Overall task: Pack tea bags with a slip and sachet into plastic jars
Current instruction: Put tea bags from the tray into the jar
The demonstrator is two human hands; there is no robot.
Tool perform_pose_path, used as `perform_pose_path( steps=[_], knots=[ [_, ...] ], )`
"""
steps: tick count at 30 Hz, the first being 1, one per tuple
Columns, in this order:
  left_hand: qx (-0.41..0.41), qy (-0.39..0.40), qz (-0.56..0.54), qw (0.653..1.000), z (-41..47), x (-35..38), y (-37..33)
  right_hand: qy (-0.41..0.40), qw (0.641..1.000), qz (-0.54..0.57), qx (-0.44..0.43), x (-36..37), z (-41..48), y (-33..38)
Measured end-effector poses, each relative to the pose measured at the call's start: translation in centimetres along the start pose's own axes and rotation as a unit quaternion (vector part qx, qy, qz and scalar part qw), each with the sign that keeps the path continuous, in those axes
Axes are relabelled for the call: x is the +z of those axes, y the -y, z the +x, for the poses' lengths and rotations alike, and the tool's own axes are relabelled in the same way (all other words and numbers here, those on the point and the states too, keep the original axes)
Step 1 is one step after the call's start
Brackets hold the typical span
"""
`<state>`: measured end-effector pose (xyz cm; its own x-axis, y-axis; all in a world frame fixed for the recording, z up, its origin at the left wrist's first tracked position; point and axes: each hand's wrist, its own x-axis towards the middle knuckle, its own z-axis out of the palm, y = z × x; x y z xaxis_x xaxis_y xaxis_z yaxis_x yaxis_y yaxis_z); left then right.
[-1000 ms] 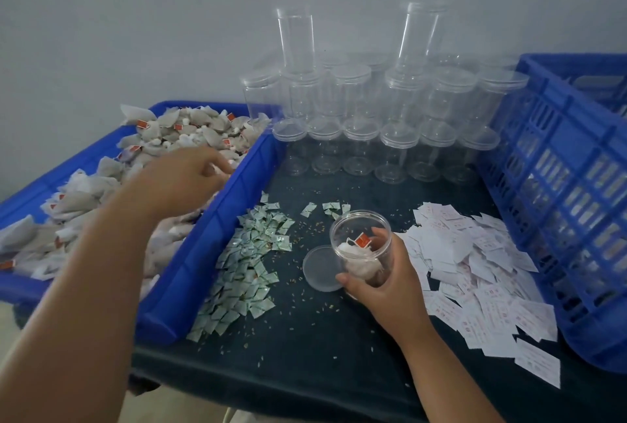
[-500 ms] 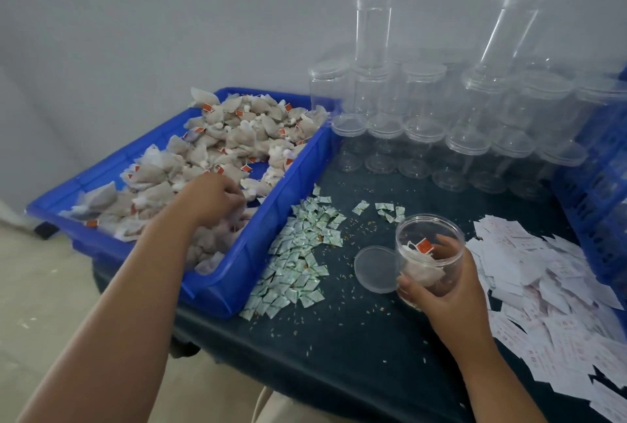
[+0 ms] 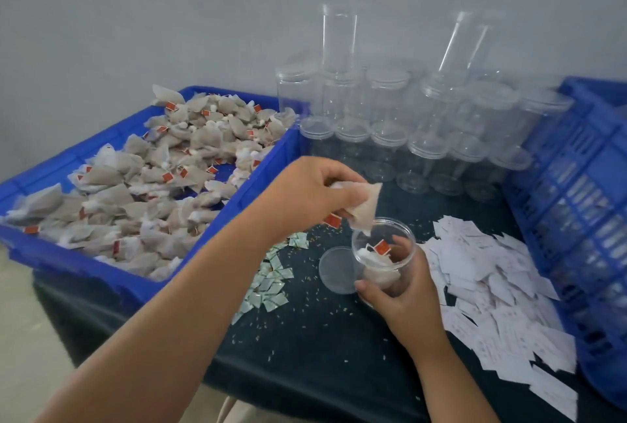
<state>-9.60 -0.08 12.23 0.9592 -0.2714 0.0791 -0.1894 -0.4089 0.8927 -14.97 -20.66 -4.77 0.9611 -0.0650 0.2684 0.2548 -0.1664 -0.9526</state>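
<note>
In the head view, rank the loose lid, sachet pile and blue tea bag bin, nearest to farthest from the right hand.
1. loose lid, just left of the right hand
2. sachet pile, farther left
3. blue tea bag bin, far left

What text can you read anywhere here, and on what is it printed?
No text is readable.
On the white paper slips: faint red print, too blurred.
On the small green-and-white sachets: markings too small.
On the red square paper tags: nothing legible.
</note>
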Motion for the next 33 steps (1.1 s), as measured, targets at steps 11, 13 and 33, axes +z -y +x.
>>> perform_pose_path(
  steps=[11,13,33],
  knots=[
    [0.008,-0.052,0.010,0.999,0.0,-0.2,0.7,-0.007,1.000,-0.010,-0.015,-0.4,0.0,-0.1],
    [-0.011,-0.122,0.075,0.990,-0.1,-4.0,1.8,-0.004,1.000,-0.012,-0.010,-0.4,0.1,-0.1],
    [-0.204,-0.096,0.394,0.891,-1.4,-13.4,10.6,0.012,0.999,0.038,0.001,-0.1,0.0,0.1]
  ],
)
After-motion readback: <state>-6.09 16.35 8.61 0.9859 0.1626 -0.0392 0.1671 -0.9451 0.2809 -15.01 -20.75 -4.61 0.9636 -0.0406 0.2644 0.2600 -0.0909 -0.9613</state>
